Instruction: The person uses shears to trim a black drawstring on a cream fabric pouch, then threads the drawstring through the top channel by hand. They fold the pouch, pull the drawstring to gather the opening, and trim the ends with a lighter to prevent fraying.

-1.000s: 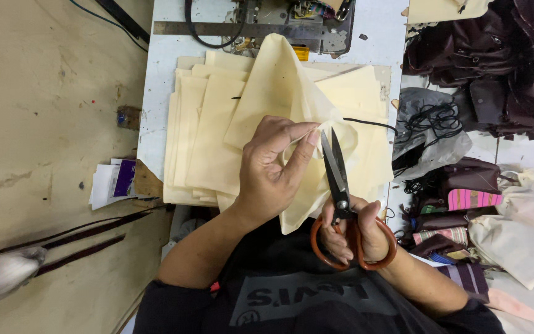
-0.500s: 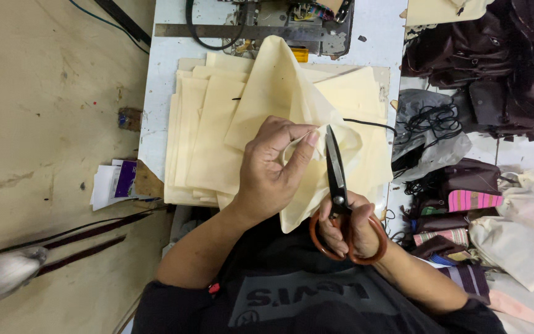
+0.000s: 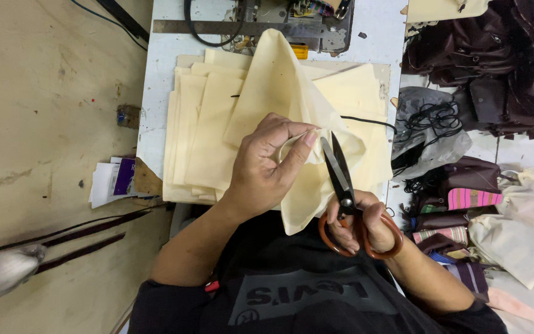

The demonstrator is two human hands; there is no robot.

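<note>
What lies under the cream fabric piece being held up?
Under the held cream fabric piece lies a stack of cream fabric panels on the white table. The stack's middle and the table beneath are covered.

A stack of cream fabric pieces (image 3: 205, 142) is covering most of the white counter (image 3: 156, 74), leaving only a bare strip down its left edge. The sewing machine (image 3: 273, 18) is blocking the far side. On the right, dark bags (image 3: 483, 68) and a tangle of black cords (image 3: 437, 120) are crowding the counter's edge. Between the left hand (image 3: 264, 167) and the right hand (image 3: 363, 226), the scissors (image 3: 341, 173) are filling the narrow gap. The floor (image 3: 38, 124) to the left is lying open.
</note>
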